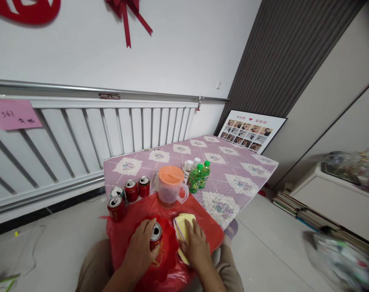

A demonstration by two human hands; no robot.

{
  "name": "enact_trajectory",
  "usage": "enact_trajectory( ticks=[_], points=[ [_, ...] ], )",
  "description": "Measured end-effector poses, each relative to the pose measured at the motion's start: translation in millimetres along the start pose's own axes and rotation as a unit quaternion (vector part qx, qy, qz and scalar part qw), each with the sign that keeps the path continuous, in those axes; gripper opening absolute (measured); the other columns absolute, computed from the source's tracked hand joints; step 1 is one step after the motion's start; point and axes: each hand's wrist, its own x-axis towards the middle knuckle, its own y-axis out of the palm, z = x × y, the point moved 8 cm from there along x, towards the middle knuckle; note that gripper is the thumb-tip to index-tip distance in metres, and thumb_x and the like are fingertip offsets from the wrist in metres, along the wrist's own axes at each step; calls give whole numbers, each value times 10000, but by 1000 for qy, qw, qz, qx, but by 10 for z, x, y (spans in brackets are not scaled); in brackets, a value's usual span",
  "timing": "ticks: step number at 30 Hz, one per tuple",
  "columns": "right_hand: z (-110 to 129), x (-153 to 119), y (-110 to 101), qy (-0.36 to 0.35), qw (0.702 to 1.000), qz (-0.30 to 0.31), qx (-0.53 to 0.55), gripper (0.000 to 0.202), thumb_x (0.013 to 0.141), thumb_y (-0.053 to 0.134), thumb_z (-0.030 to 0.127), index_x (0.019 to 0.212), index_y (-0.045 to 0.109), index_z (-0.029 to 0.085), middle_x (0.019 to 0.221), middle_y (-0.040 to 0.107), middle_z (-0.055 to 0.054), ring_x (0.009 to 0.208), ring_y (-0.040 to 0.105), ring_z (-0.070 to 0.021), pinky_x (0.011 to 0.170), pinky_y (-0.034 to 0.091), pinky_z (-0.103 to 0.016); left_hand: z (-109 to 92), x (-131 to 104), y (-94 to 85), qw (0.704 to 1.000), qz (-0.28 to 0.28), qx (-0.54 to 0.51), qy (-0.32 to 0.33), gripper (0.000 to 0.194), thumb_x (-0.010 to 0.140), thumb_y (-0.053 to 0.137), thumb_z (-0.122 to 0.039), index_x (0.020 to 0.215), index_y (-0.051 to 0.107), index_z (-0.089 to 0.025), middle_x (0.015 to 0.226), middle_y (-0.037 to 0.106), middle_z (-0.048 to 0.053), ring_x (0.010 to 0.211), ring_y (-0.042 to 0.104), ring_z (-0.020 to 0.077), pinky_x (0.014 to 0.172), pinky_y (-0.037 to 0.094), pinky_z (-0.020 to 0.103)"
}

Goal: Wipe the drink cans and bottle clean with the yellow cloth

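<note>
My left hand (142, 243) is wrapped round an opened red drink can (155, 238), its top facing up. That can is at a red scalloped tray (164, 267) with a gold design; whether its base touches the tray is hidden. To the right, my right hand (195, 242) has its fingers on a folded yellow cloth (182, 225), with the thumb at its near side. Behind both hands stands a clear plastic pitcher (169, 194) with an orange lid and some liquid at the bottom. Several opened cans (131, 191) stand at the left.
Green-capped bottles (195, 179) and white-capped bottles stand right of the pitcher. Red plastic sheeting (207, 231) covers the near end of the flowered tablecloth (230, 182). A white radiator (117, 125) runs behind the table, and a photo board (251, 130) leans at the far end.
</note>
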Motion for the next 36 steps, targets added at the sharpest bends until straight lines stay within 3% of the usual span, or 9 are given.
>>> enact_trajectory(
  ticks=[6,10,12,17,20,23,27,31,36],
  points=[
    [13,49,-124,-78,996,-33,38,543,780,497,133,1320,551,150,1379,533,-168,1232,551,-274,1018,449,-370,8,-10,14,1000,1,-7,2,670,711,581,-170,1366,440,-177,1327,535,137,1236,507,293,1040,431,480],
    [-71,169,-345,-94,994,-55,32,627,761,458,84,1388,457,109,1431,468,-163,1317,464,-250,1097,373,-356,45,-23,15,999,-22,-28,-2,706,708,594,-179,1385,396,-153,1340,530,148,1267,490,293,1067,410,486],
    [-111,209,-378,-96,994,-54,20,647,750,479,88,1396,446,120,1459,441,-160,1334,443,-258,1096,372,-372,60,-31,23,999,-32,-43,-3,718,706,599,-174,1389,379,-137,1351,526,157,1277,485,290,1082,398,487],
    [-189,206,-207,-88,996,-12,3,534,744,557,173,1277,585,193,1393,544,-144,1246,537,-306,983,460,-444,92,-37,11,997,-41,-63,-17,713,683,603,-161,1365,398,-131,1352,536,156,1267,506,280,1096,393,474],
    [-200,190,-188,-76,997,0,4,507,753,575,267,1257,604,219,1402,539,-144,1256,522,-342,937,471,-499,121,-40,-29,997,-39,-52,-33,706,670,612,-172,1351,428,-147,1352,546,152,1273,503,304,1090,395,500],
    [-176,254,-360,-48,991,-17,120,507,697,628,381,1182,641,235,1350,585,-136,1260,509,-362,983,424,-546,156,-46,-68,997,-37,-51,-46,694,667,620,-185,1340,451,-156,1353,555,151,1284,498,320,1090,395,507],
    [-54,489,-716,-29,947,-83,308,498,740,573,478,1142,638,193,1259,640,-134,1222,549,-304,1068,381,-461,217,-59,-57,993,-40,-96,-56,724,659,636,-193,1351,431,-141,1376,537,161,1295,493,311,1108,384,491],
    [136,826,-885,-18,923,-90,373,532,809,491,553,1162,611,173,1212,664,-136,1140,605,-272,986,461,-406,314,-86,1,985,-64,-142,-70,709,621,648,-156,1307,467,-155,1358,554,151,1283,506,316,1114,375,517],
    [390,1150,-907,-7,892,-75,446,531,778,535,625,1041,668,184,1091,718,-100,1020,649,-257,840,522,-373,354,-102,80,982,-77,-162,-62,652,617,637,-134,1255,509,-183,1306,590,120,1251,539,293,1105,409,480]
  ],
)
